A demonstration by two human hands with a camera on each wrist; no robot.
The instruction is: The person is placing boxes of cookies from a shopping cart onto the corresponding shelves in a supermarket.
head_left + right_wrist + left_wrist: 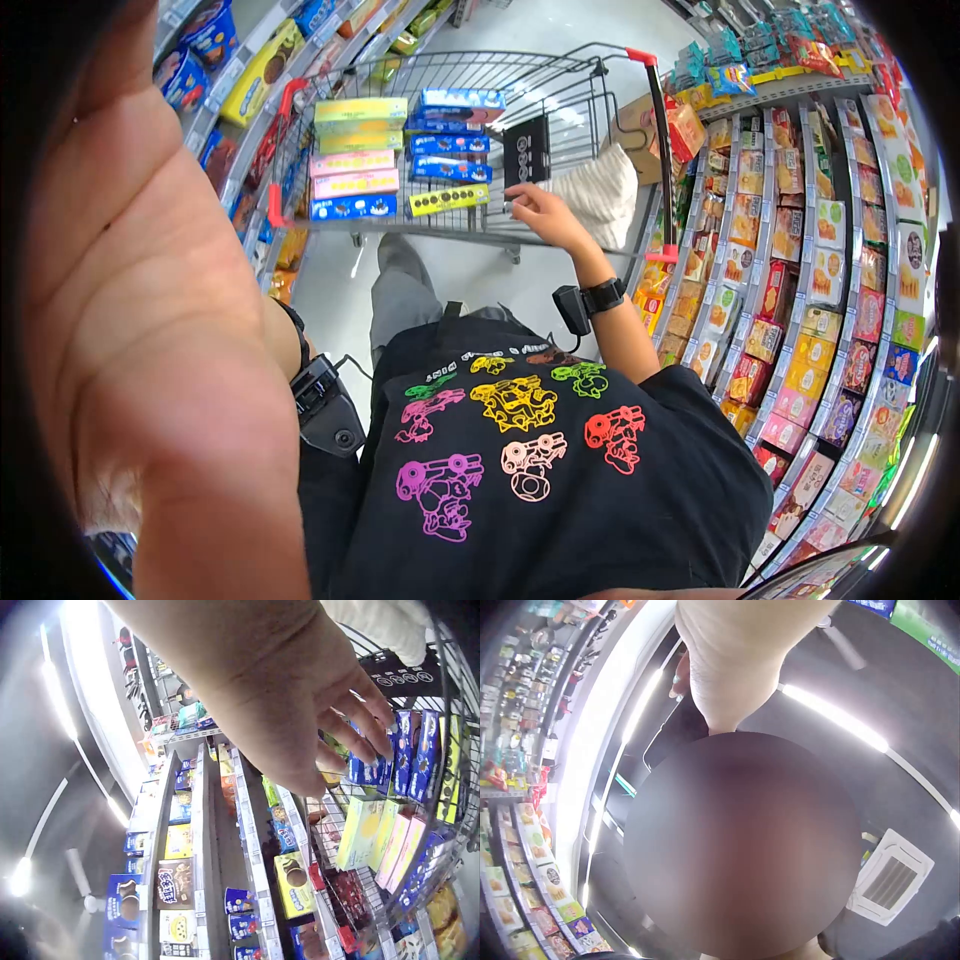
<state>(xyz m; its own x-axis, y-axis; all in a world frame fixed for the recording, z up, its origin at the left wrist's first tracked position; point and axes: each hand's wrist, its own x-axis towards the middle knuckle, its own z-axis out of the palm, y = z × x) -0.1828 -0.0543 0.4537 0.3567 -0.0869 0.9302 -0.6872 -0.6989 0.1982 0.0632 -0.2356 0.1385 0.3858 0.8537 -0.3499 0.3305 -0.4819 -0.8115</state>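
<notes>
Right fingers (525, 192) relaxed by one cart (276, 205) with two pink boxes (354, 182); left fingers (683, 669), grip unclear

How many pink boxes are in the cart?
2. In the head view's left-hand row, one pink box lies next to the pale yellow boxes, the other pink box next to a blue box. More could be hidden underneath.

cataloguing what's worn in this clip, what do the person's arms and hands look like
The left hand and right hand show no gloves. A black wristband on the right arm carries a small black box; the left arm has a boxy black camera with a round lens and thin dark cable. The right sleeve is short and black.
</notes>
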